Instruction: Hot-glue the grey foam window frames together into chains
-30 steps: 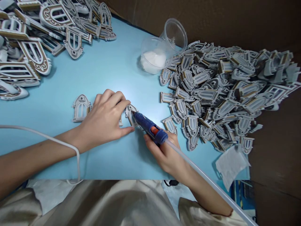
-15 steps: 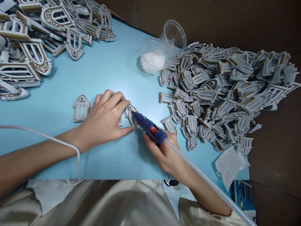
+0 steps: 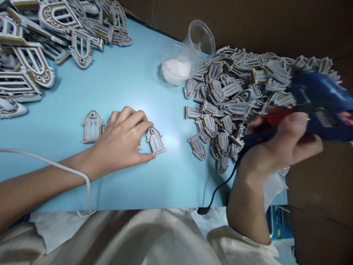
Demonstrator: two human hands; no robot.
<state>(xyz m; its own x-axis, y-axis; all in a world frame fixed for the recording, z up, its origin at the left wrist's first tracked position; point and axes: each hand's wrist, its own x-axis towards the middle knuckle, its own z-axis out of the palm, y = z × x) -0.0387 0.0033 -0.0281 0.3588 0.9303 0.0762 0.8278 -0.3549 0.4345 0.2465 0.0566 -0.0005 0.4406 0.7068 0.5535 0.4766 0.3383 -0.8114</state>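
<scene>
My left hand (image 3: 120, 138) lies on the blue tabletop (image 3: 124, 184), with its thumb and forefinger tips against a small grey arched window piece (image 3: 155, 141). A second piece is partly hidden under the palm, and a third arched piece (image 3: 92, 127) lies just left of the hand. My right hand (image 3: 281, 141) is raised at the right and grips a blue hot glue gun (image 3: 320, 103) over a heap of small grey-and-brown arched pieces (image 3: 231, 95). The gun's nozzle is hidden behind my fingers.
Larger white-and-brown arched frames (image 3: 33, 55) lie heaped at the top left. Clear plastic cups (image 3: 176, 64) with white material stand by the heap. A white cord (image 3: 41, 156) crosses my left forearm. Brown cardboard (image 3: 261, 22) walls the table's far side and right.
My right hand has lifted the glue gun up and right, away from the small piece. That piece now lies flat and in full view. My left hand has barely moved.
</scene>
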